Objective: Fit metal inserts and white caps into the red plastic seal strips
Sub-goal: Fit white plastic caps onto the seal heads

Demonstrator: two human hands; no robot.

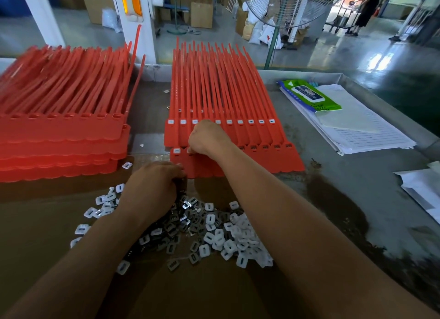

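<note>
Red seal strips (214, 92) lie mid-worktop (333, 176), long axis running away from the person, tails far, heads near. Right hand (207, 138) curls down onto a near-row head. Left hand (152, 187) curls over metal inserts (181, 220) beside white caps (238, 235). What either pinches cannot be told. Open room lies right, toward the raised edge. Wipes pack (309, 96) print is illegible.
</note>
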